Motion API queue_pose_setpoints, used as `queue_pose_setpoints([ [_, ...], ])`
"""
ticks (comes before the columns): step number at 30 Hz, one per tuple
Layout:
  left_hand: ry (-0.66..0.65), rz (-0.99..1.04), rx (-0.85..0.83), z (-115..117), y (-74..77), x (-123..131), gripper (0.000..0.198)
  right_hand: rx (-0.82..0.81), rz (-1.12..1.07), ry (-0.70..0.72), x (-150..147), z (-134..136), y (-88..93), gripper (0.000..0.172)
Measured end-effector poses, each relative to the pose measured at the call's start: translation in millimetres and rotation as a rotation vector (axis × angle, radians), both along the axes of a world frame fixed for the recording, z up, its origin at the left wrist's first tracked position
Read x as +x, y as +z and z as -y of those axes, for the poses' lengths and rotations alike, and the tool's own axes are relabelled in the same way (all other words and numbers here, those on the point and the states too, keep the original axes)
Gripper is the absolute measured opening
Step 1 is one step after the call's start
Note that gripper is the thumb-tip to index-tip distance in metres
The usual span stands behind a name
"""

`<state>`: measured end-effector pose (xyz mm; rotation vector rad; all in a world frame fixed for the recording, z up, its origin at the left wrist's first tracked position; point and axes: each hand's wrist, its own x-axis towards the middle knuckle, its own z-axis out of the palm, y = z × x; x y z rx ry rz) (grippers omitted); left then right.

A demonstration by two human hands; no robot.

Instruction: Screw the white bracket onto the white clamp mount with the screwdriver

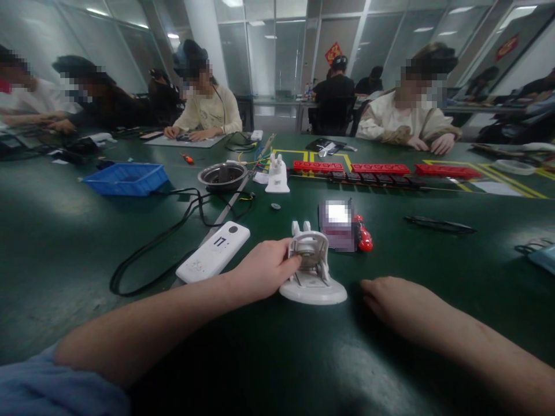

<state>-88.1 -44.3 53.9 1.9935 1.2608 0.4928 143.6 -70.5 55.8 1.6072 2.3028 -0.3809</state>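
A white plastic stand (313,271) with a round base and an upright bracket sits on the green table (277,358) right in front of me. My left hand (264,268) is closed around the left side of its bracket. My right hand (392,300) rests on the table just right of the base, its fingers curled under and apart from the stand; whether it holds anything is hidden. A white power bank (214,252) showing "17" lies just left of my left hand.
A black cable (173,228) loops left of the power bank. Behind the stand lie a red tool (363,237), a second white stand (277,176), a metal bowl (222,175), a blue tray (125,178) and red strips (381,169). Several people sit at the far edge.
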Motion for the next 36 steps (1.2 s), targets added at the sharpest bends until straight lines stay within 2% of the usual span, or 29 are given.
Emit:
queue_pose_setpoints([
  [3,0.001,0.005,-0.006,-1,-0.3,0,0.024,0.024,-0.123,-0.011,4,-8,11.3,0.024],
  [6,-0.002,0.013,-0.017,0,-0.5,0,0.024,0.073,-0.391,0.025,6,-16,31.7,0.020],
  [9,-0.025,0.029,-0.037,1,-1.5,0,0.023,0.192,-0.681,0.113,-2,-21,49.9,0.020],
  [12,-0.040,0.061,-0.071,0,-2.7,0,0.023,0.334,-0.801,0.230,-17,-23,56.1,0.015],
  [15,-0.027,0.080,-0.098,-2,-3.2,0,0.023,0.404,-0.803,0.297,-32,-23,51.7,0.010],
  [21,-0.017,0.084,-0.099,-4,-3.8,-1,0.024,0.436,-0.722,0.343,-45,-26,38.2,0.006],
  [27,-0.028,0.102,-0.088,-4,-5.9,0,0.021,0.485,-0.646,0.404,-53,-33,28.9,0.010],
  [36,-0.040,0.091,-0.071,-4,-5.2,0,0.019,0.535,-0.644,0.534,-58,-33,29.6,0.009],
])
